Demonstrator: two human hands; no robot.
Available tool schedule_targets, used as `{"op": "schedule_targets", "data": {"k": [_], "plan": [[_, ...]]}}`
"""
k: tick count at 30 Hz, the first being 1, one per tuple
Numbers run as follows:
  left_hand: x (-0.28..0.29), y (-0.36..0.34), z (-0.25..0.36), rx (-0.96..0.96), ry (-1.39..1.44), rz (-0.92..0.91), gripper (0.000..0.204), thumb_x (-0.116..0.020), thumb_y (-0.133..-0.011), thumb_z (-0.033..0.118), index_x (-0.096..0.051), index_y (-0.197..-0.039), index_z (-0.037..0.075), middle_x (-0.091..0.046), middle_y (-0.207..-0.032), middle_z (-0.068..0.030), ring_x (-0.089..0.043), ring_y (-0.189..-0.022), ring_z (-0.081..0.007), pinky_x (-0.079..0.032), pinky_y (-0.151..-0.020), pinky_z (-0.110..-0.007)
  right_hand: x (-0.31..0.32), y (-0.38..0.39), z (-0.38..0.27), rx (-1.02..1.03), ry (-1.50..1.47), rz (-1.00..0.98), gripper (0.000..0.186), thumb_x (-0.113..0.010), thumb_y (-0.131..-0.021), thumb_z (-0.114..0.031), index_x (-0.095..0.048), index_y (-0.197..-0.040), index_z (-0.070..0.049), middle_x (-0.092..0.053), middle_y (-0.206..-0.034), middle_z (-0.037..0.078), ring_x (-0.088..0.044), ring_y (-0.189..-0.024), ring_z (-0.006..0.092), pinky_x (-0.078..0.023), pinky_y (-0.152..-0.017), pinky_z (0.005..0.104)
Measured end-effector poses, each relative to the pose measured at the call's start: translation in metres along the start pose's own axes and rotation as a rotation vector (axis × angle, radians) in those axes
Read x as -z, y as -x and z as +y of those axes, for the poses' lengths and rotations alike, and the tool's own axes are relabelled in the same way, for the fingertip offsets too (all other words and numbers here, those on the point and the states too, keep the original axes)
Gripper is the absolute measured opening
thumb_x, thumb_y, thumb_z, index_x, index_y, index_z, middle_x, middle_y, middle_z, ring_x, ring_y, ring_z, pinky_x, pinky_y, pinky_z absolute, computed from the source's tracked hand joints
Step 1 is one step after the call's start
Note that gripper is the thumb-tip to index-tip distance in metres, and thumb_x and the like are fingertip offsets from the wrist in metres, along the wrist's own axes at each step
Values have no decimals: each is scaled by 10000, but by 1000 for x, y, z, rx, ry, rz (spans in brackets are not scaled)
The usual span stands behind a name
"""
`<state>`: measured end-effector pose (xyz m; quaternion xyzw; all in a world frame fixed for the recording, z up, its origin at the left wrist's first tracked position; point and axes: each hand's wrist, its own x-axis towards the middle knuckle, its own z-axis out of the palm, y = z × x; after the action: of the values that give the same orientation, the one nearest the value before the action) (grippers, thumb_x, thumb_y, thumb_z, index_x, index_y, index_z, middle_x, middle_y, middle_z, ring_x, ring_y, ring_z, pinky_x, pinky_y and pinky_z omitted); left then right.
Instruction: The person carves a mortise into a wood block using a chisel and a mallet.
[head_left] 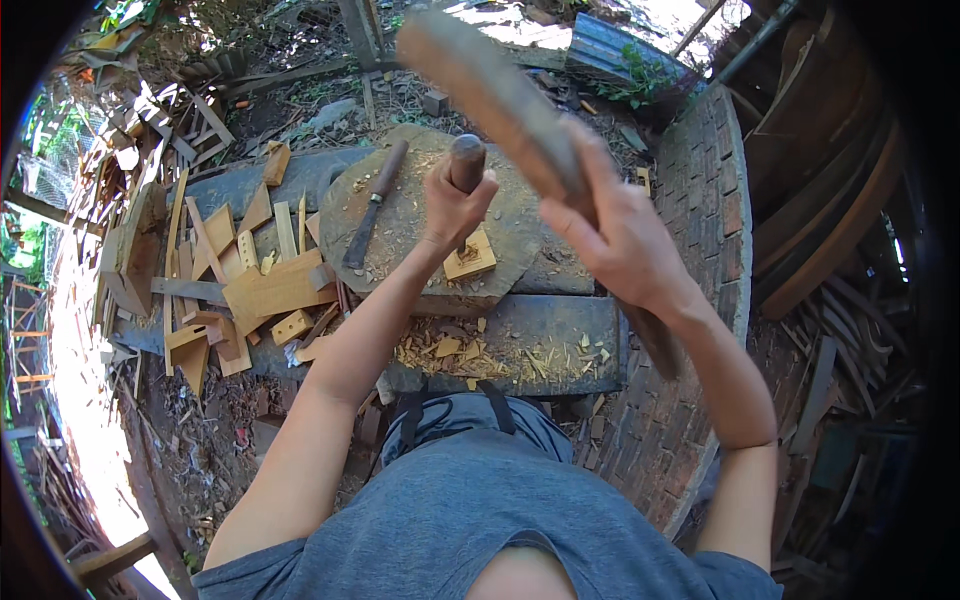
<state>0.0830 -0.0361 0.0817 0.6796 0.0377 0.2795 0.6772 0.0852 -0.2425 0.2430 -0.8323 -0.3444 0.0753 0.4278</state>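
Observation:
My left hand (453,210) is closed around the round wooden handle (467,163) of a chisel held upright. Its blade is mostly hidden below my fist. Just under it sits a small yellow wood block (471,256) with chips and a cut hollow on its top. In my right hand (628,232) is a long, thick wooden club (490,98), raised to the right of the chisel and slightly blurred. A second chisel (375,205) with a dark, wide blade lies on the round chopping stump (410,262) that carries the block.
Wood offcuts (275,290) and drilled blocks (292,326) pile up left of the stump. Shavings (450,350) litter the dark bench (560,318) nearest me. A brick wall (705,190) rises on the right, with curved wooden pieces (850,230) beyond it. Scrap wood (150,130) is heaped at far left.

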Motion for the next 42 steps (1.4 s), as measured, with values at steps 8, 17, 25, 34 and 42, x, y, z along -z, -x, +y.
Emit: {"op": "schedule_targets", "data": {"k": [8, 17, 25, 34, 42], "plan": [[13, 5, 6, 107, 52, 52, 176, -682, -796, 125, -556, -797, 2, -578, -632, -40, -554, -499, -102, -461, -456, -282, 36, -9, -55, 136, 51, -42, 733, -602, -941, -386, -279, -1538, -111, -668, -1130, 274, -663, -1046, 427, -481, -950, 454], [3, 3, -6, 24, -5, 11, 190, -680, -760, 139, -587, -851, 1, -589, -687, -65, -545, -638, -124, -471, -617, -323, 20, -12, -28, 159, 290, -152, 768, -606, -944, -343, -204, -1583, -200, -649, -1171, 251, -690, -1020, 344, -531, -887, 434], [-1, 1, -2, -37, -33, 21, 175, -679, -772, 130, -585, -837, -2, -604, -698, -68, -566, -655, -129, -477, -629, -315, 3, 2, -35, -30, 300, -291, 795, -657, -924, -271, -220, -1583, -186, -659, -1167, 284, -675, -1025, 442, -487, -964, 438], [10, 4, -4, 12, -113, 44, 170, -668, -769, 118, -581, -825, -16, -600, -656, -79, -574, -599, -139, -475, -583, -317, 7, -2, -41, 419, 36, 216, 788, -654, -918, -249, -229, -1574, -146, -585, -1285, 285, -634, -1135, 383, -467, -996, 415], [-2, 3, 4, -67, -153, 54, 198, -668, -775, 123, -609, -900, -18, -633, -743, -105, -606, -670, -165, -499, -668, -336, -11, 9, 26, 52, 119, -55, 788, -622, -939, -309, -188, -1582, -172, -612, -1270, 252, -646, -1110, 364, -477, -965, 418]]}}
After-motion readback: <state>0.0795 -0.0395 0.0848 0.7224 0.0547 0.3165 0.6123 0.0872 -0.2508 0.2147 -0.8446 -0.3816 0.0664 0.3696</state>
